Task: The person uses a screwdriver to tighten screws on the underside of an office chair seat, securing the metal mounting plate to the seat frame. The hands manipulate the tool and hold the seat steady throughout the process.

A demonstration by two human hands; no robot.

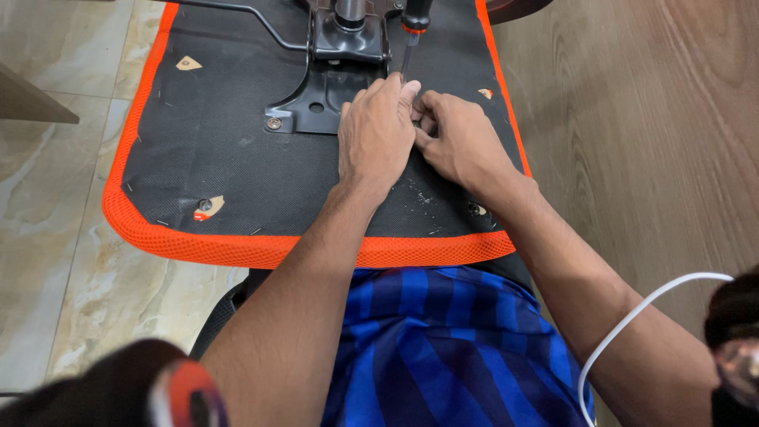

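While one blue striped cloth (443,348) covers the person's lap nearest the camera, one upturned chair seat (229,166), black beneath with an orange mesh edge, lies across it. Two hands meet on the seat's right half: the left hand (375,138) has its fingers curled around the shaft of one screwdriver (411,35); the right hand (458,142) pinches beside the tip, on what cannot be told. Beyond them sits one black metal mounting plate (320,95), one screw (273,123) showing at its corner.

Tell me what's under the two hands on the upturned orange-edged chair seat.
Both hands cover the black metal plate's right edge; a screwdriver shaft runs down beneath the left hand's fingertips. Its tip and any screw are hidden.
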